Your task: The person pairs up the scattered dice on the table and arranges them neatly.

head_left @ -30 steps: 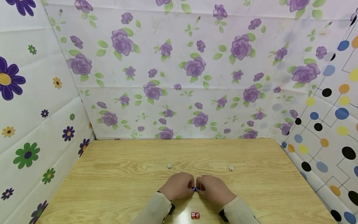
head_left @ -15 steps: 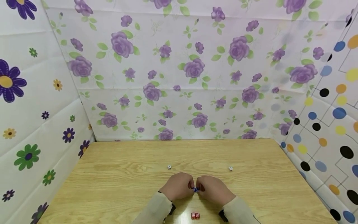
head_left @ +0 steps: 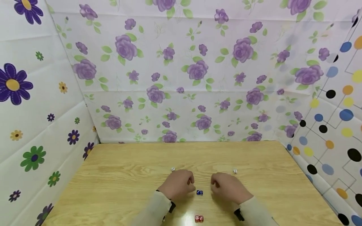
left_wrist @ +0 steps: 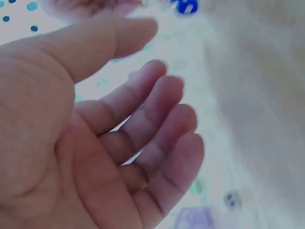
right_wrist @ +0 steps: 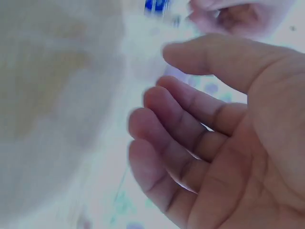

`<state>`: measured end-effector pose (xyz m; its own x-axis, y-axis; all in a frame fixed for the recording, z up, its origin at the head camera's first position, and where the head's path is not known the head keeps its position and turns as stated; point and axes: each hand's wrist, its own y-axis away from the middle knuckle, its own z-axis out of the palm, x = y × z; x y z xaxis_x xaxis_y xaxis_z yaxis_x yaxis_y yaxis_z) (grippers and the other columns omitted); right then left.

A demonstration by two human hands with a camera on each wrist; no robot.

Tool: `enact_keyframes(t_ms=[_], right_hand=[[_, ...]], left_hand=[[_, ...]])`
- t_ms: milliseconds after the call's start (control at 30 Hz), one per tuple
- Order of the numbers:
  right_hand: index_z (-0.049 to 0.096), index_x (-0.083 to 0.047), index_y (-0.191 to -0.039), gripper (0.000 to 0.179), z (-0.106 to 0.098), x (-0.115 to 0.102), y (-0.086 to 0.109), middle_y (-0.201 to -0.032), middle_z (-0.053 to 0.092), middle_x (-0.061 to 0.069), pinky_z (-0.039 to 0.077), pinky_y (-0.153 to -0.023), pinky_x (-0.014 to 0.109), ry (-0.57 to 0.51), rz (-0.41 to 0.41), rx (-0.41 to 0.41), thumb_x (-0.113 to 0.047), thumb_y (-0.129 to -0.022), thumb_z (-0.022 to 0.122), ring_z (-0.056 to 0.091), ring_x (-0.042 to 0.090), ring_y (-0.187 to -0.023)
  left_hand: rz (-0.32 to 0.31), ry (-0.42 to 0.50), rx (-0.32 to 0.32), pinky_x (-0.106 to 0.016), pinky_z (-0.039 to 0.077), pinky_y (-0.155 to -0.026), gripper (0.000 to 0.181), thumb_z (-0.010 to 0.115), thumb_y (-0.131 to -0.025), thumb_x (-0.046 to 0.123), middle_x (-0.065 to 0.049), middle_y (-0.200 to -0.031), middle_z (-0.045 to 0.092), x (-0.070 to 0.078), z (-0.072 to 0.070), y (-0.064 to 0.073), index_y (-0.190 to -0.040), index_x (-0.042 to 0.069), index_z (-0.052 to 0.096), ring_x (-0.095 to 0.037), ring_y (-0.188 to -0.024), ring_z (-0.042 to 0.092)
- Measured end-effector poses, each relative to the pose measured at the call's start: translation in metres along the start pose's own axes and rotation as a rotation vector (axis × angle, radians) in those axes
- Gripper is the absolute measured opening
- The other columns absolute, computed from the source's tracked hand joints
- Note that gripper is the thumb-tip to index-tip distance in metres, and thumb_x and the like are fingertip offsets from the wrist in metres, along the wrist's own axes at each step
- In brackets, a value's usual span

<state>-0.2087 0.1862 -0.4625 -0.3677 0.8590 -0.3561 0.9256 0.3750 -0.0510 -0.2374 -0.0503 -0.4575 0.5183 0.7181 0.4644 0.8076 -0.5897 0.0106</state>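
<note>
Two blue dice (head_left: 199,192) sit side by side on the wooden table between my hands. My left hand (head_left: 178,184) is just left of them, holding nothing, its fingers loosely curled and its thumb apart from them in the left wrist view. To their right my right hand (head_left: 230,187) is likewise loosely curled with nothing in it. Nearer to me lie two red dice (head_left: 199,218), side by side. One white die (head_left: 173,169) shows just beyond the left hand, and another white die (head_left: 235,171) lies beyond the right hand.
The wooden table (head_left: 135,157) reaches back to a wall sheet (head_left: 169,75) with purple roses. A daisy-print sheet (head_left: 42,103) borders it on the left, and a dotted sheet (head_left: 333,131) on the right.
Both hands have let go of the blue dice and moved apart, the left one slightly leftward and the right one to the right. The dice stay together on the table.
</note>
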Motion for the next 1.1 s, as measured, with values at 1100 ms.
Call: enact_keyframes(t_ms=[1100], right_hand=[[0.066,-0.009,-0.11,0.022,-0.019,0.091,-0.003,-0.089,0.062,0.001,0.049,-0.064,0.036,0.112,0.206,0.047,-0.014,-0.088,0.066,0.057,0.013,-0.075]], left_hand=[[-0.251,0.015,0.143,-0.033,0.047,-0.063,0.01,0.065,-0.088,0.015,0.001,-0.086,0.062,-0.066,-0.022,-0.01,-0.097,0.01,0.064,-0.014,-0.071,0.056]])
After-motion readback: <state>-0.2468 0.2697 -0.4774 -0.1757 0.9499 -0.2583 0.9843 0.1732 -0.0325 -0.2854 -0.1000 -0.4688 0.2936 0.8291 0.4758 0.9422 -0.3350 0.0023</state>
